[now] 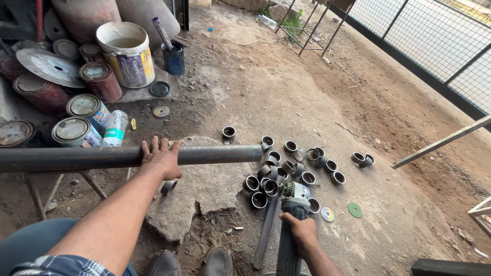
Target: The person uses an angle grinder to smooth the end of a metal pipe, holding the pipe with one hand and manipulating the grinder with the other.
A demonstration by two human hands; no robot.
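1. Left hand [162,158]: laid over the top of the long steel pipe [123,157], fingers spread and curled down onto it; grip closed on the pipe, pressing it steady.
2. Steel pipe: lying level across the view, resting toward its left on a low metal stand [46,185]; cut end [258,152] overhanging the ground, just above the pile of rings.
3. Right hand [302,232]: wrapped fully round the body of the angle grinder [291,225]; grip clamped on the tool, head pointed forward and low, below the pipe end and not touching it.
4. Short pipe rings [286,166]: scattered on the dirt floor directly beneath and beyond the cut end, lying where dropped; some upright, some tipped.
5. Flat stone slab [204,184]: set under the pipe, between the shoes [189,261] and the rings.
6. Spare discs [355,209]: flat on the floor just beside the grinder, within reach.
7. Paint tins and bucket [128,53]: grouped well apart at upper left, behind the pipe.
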